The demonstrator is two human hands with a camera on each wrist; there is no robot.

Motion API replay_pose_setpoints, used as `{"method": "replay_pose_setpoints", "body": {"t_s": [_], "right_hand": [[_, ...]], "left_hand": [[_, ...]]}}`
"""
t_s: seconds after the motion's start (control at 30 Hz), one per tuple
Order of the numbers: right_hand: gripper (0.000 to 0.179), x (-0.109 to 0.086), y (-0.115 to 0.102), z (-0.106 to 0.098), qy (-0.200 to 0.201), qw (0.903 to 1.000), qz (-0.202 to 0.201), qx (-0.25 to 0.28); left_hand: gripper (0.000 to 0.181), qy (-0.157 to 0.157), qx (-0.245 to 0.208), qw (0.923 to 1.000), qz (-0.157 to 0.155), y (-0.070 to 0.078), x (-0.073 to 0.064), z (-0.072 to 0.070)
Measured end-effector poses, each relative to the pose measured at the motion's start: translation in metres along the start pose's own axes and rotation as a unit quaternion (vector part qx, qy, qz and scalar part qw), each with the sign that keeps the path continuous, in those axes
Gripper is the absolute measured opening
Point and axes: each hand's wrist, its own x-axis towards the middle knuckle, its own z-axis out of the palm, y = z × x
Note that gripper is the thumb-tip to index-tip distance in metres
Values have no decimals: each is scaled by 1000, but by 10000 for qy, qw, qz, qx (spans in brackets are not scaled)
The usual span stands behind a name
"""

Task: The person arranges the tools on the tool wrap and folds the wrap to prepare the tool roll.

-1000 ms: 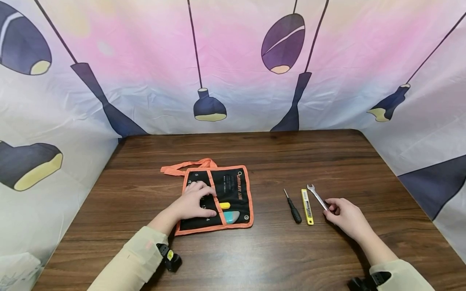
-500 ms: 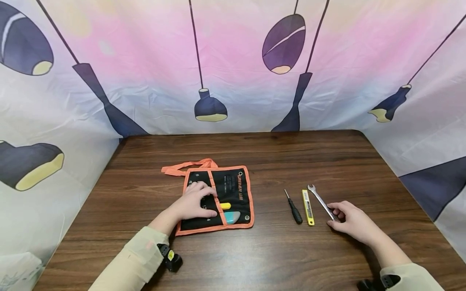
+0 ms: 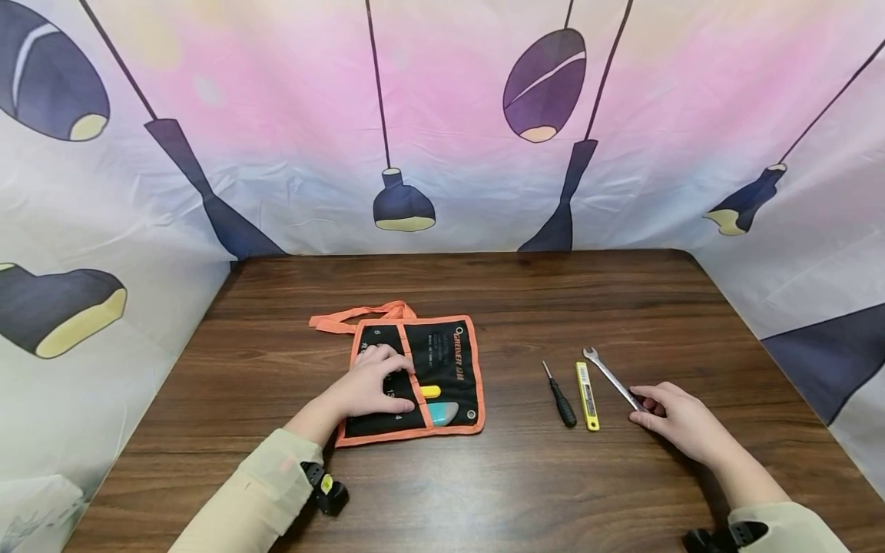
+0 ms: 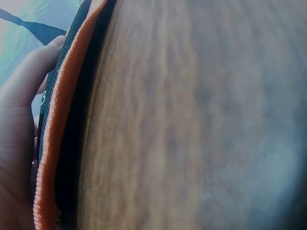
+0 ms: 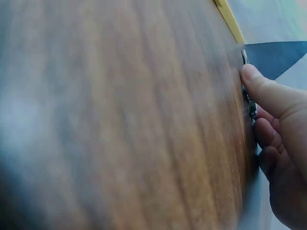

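Note:
My left hand (image 3: 369, 388) rests on the black tool pouch (image 3: 435, 346) with orange trim, its fingers and thumb spread over the pocket side. The pouch edge (image 4: 62, 110) runs beside that hand in the left wrist view. A yellow tool end (image 3: 430, 392) and a teal one (image 3: 442, 413) stick out of the pocket. On the right, my right hand (image 3: 681, 426) pinches the near end of a silver wrench (image 3: 611, 376) between thumb and fingers. The wrench lies slanted, its open-ended head pointing away. In the right wrist view, the thumb (image 5: 268, 91) presses on the metal.
A yellow utility knife (image 3: 587, 395) lies just left of the wrench. Beside it is a small screwdriver (image 3: 560, 395) with a black handle. An orange strap (image 3: 359, 313) trails from the pouch's far left corner. A patterned cloth (image 3: 463, 184) hangs behind the wooden table (image 3: 512, 476).
My right hand has shifted toward the near right along the wrench, baring more of its shaft. The wrench's head now sits slightly closer to the knife. My left hand stays on the pouch.

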Motion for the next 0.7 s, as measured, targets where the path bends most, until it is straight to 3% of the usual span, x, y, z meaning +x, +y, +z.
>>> {"method": "replay_pose_setpoints", "body": {"t_s": [0.5,0.7], "right_hand": [[31,5,0,-1,-379,9989,237,148],[26,2,-1,1,-100,9998,142,112]], "left_hand": [[44,-8,37,10000,-27,1,0,0],[45,-32,-15,10000,-48,1,0,0]]}}
